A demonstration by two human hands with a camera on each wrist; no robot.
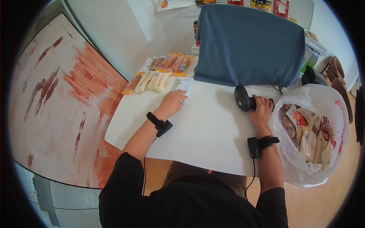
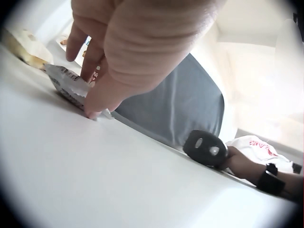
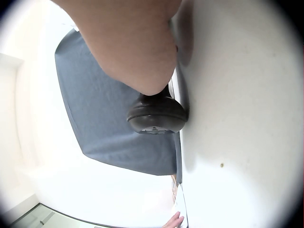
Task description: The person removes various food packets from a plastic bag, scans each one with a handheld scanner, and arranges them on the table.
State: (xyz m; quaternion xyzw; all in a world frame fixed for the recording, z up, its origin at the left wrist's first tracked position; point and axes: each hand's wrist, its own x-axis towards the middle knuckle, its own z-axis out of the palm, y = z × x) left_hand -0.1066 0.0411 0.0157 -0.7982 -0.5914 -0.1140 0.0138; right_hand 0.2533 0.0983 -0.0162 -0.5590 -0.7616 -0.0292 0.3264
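Holding one scanner (image 1: 242, 98) is the right hand (image 1: 262, 109), one packet (image 1: 184, 86) the left (image 1: 173, 103).

White packet (image 1: 185, 84), dark print, partly covered, at the surface (image 1: 205, 133); black scanner (image 1: 242, 98), rounded head, handle gripped, well to packet's right.

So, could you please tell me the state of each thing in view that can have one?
White packet: pinched in the left grip, partly covered by it
Scanner: held in the right grip; on or off, cannot tell
Plastic bag: open at the top, filled with bagged goods
Blue-grey cloth: draped
Cream packets: lying side by side
Wrist straps: fastened
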